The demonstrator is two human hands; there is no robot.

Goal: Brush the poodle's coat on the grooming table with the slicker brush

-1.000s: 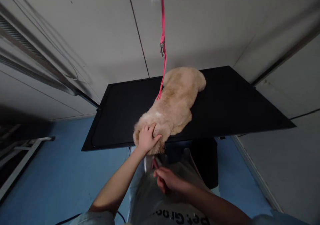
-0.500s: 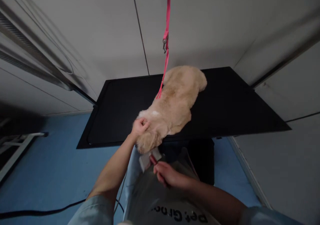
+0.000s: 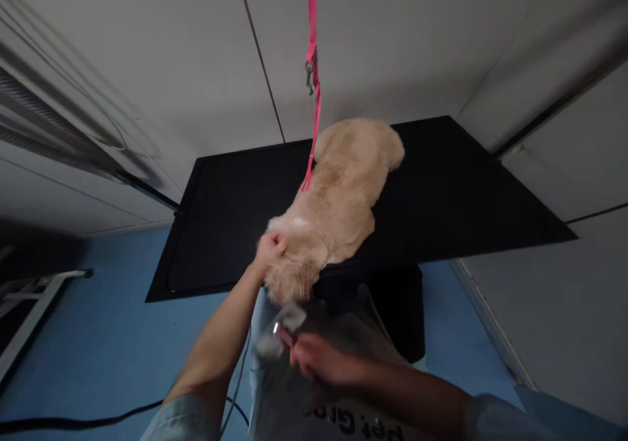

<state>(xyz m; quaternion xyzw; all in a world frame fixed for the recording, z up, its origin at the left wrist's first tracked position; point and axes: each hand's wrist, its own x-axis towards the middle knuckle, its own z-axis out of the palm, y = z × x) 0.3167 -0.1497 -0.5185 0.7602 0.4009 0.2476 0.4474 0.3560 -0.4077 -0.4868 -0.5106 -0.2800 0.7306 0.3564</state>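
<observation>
A tan, fluffy dog [image 3: 343, 199] is on the black grooming table [image 3: 226, 212], its head end at the near edge, closest to me. My left hand [image 3: 271, 247] is closed on the fur at the side of its head. Just below the head, my right hand [image 3: 321, 357] grips the reddish handle of a slicker brush [image 3: 284, 330]. The brush is blurred by motion, and its pale, wide head is apart from the fur. From here the dog's face and legs are hidden.
A pink grooming strap [image 3: 313, 29] with a metal clip hangs from above to the dog's back. Ribbed hoses [image 3: 44, 117] run along the left wall. A black cable [image 3: 83, 421] lies on the blue floor [image 3: 122, 343]. A grey apron [image 3: 304, 402] covers my front.
The brush in my right hand has moved down and left, away from the dog's head. My left hand keeps its hold. The whole view has shifted slightly.
</observation>
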